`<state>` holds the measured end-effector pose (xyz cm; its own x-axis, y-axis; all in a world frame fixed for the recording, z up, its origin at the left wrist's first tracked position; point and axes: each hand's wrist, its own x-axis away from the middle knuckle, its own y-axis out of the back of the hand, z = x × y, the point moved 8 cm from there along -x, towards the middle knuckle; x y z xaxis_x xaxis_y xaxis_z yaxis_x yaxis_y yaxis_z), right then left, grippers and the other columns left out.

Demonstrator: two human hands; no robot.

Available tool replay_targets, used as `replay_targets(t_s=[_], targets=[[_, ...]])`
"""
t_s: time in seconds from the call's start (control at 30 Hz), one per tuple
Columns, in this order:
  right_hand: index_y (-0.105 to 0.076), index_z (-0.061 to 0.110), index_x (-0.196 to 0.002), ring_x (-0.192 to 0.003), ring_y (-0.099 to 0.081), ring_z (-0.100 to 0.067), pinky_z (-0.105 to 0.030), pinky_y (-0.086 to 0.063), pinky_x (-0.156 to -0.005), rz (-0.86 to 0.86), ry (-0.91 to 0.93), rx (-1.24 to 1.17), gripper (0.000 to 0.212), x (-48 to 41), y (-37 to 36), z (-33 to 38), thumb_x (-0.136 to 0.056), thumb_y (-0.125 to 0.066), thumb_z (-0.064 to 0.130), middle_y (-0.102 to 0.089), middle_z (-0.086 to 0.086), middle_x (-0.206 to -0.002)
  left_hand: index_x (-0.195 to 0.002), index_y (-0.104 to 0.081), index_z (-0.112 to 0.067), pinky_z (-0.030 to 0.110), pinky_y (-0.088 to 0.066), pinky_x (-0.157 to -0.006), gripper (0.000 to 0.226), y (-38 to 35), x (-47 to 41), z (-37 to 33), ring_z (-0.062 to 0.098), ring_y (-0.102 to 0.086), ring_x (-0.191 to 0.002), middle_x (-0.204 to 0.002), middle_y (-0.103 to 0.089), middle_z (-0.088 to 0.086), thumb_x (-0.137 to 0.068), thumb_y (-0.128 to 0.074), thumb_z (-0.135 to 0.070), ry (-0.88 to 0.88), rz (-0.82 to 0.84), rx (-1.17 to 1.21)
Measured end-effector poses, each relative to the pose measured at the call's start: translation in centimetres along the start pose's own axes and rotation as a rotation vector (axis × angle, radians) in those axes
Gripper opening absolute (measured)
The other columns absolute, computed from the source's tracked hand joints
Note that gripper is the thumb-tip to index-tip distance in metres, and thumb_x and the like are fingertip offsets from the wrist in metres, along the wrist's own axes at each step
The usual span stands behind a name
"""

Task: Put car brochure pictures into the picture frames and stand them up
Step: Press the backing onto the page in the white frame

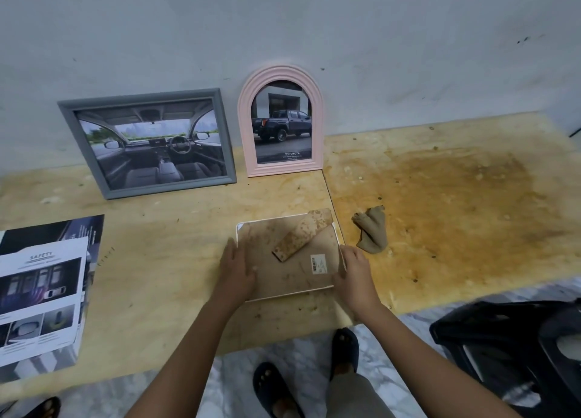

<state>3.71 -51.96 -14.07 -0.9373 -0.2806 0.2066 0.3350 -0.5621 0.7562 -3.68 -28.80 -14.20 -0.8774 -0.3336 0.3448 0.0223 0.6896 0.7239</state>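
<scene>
Three picture frames: a grey frame (141, 100) and a pink arched frame (246, 134) stand filled against the wall, and a white frame (283, 279) lies face down on the counter (157, 260). The left grip (235, 269) rests flat and released on its backing, while the right grip (353, 276) grasps its right edge. Two brochure sheets (41, 292) lie far left.

A crumpled tan cloth (371, 233) lay right of centre on the plywood surface (157, 260), beside a broad orange-brown stain (456, 197), with a grey wall (314, 24) across the top, marbled floor (298, 351) along the bottom and a black plastic object (509, 354) at lower right.
</scene>
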Motion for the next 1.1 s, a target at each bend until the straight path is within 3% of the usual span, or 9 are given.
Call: replay_targets(t_s=[0.1, 0.2, 0.33, 0.5, 0.6, 0.73, 0.83, 0.93, 1.1], targets=[[-0.052, 0.003, -0.119, -0.100, -0.046, -0.026, -0.023, -0.030, -0.068, 0.027, -0.065, -0.076, 0.041, -0.4, -0.4, -0.3, -0.078, -0.058, -0.001, -0.054, -0.014, -0.110, -0.146, -0.024, -0.004, 0.029, -0.028, -0.106, 0.062, 0.1, 0.8, -0.1, 0.027, -0.031, -0.136, -0.148, -0.032, 0.016, -0.089, -0.050, 0.000, -0.017, -0.109, 0.169], [-0.057, 0.004, -0.092, -0.085, -0.052, -0.027, -0.024, -0.030, -0.053, -0.027, -0.167, -0.122, 0.019, -1.3, -0.6, -1.0, -0.074, -0.061, 0.001, -0.058, -0.013, -0.091, -0.145, -0.030, -0.008, 0.028, -0.038, -0.093, 0.072, 0.3, 0.8, 0.6, 0.028, -0.043, -0.127, -0.141, -0.043, 0.013, -0.079, -0.056, 0.006, 0.053, -0.150, 0.295], [-0.059, 0.004, -0.082, -0.082, -0.056, -0.036, -0.026, -0.034, -0.055, -0.064, -0.274, -0.148, 0.009, -1.7, -0.9, -2.0, -0.073, -0.060, 0.004, -0.060, -0.018, -0.085, -0.147, -0.023, -0.007, 0.037, -0.040, -0.104, 0.085, 0.5, 0.8, 1.7, 0.027, -0.038, -0.134, -0.148, -0.036, 0.013, -0.074, -0.061, 0.012, 0.146, -0.165, 0.487], [-0.070, 0.011, -0.088, -0.075, -0.056, -0.031, -0.025, -0.034, -0.051, -0.218, -0.163, -0.304, 0.020, -0.9, 2.1, 0.7, -0.071, -0.064, 0.002, -0.064, -0.015, -0.076, -0.137, -0.043, -0.010, 0.034, -0.045, -0.098, 0.069, 4.1, 0.8, -0.3, 0.022, -0.049, -0.119, -0.130, -0.046, 0.007, -0.074, -0.057, 0.015, 0.022, -0.386, 0.538], [-0.068, 0.007, -0.105, -0.076, -0.055, -0.021, -0.028, -0.046, -0.065, -0.337, -0.156, -0.396, 0.028, -0.9, 4.7, 1.9, -0.078, -0.065, -0.001, -0.062, -0.013, -0.092, -0.132, -0.048, -0.013, 0.022, -0.044, -0.093, 0.056, 6.2, 1.3, -1.9, 0.012, -0.048, -0.116, -0.128, -0.050, 0.000, -0.081, -0.050, 0.011, -0.008, -0.456, 0.729], [-0.067, 0.004, -0.110, -0.076, -0.055, -0.009, -0.008, -0.044, -0.068, -0.451, -0.125, -0.574, 0.023, -0.6, 6.9, 2.9, -0.087, -0.062, 0.005, -0.062, -0.011, -0.100, -0.134, -0.045, -0.010, 0.026, -0.043, -0.097, 0.048, 7.3, 1.5, -2.9, 0.009, -0.046, -0.119, -0.129, -0.050, -0.003, -0.089, -0.048, 0.007, -0.052, -0.443, 0.933], [-0.064, 0.006, -0.117, -0.095, -0.055, -0.009, -0.019, -0.044, -0.084, -0.467, -0.127, -0.652, 0.027, 0.1, 6.8, 3.0, -0.091, -0.058, 0.007, -0.061, -0.003, -0.107, -0.133, -0.047, -0.013, 0.030, -0.043, -0.097, 0.039, 6.8, 1.7, -1.8, 0.014, -0.049, -0.117, -0.129, -0.052, -0.002, -0.096, -0.044, -0.002, -0.015, -0.414, 0.981], [-0.060, 0.007, -0.123, -0.111, -0.055, -0.013, -0.029, -0.045, -0.097, -0.381, -0.164, -0.801, 0.029, 0.6, 4.9, 1.9, -0.094, -0.052, 0.009, -0.061, -0.003, -0.120, -0.128, -0.052, -0.010, 0.024, -0.045, -0.088, 0.032, 4.7, 2.4, 0.5, 0.017, -0.052, -0.112, -0.121, -0.057, 0.003, -0.099, -0.040, -0.009, 0.061, -0.352, 1.074], [-0.061, 0.003, -0.119, -0.113, -0.058, -0.021, -0.039, -0.046, -0.099, -0.207, -0.306, -1.042, 0.028, 1.6, 1.1, -0.1, -0.096, -0.044, 0.007, -0.063, -0.010, -0.120, -0.106, -0.065, -0.009, 0.022, -0.054, -0.075, 0.032, 1.8, 3.9, 4.6, 0.016, -0.063, -0.100, -0.108, -0.068, 0.004, -0.096, -0.035, -0.004, 0.181, -0.244, 1.335]])
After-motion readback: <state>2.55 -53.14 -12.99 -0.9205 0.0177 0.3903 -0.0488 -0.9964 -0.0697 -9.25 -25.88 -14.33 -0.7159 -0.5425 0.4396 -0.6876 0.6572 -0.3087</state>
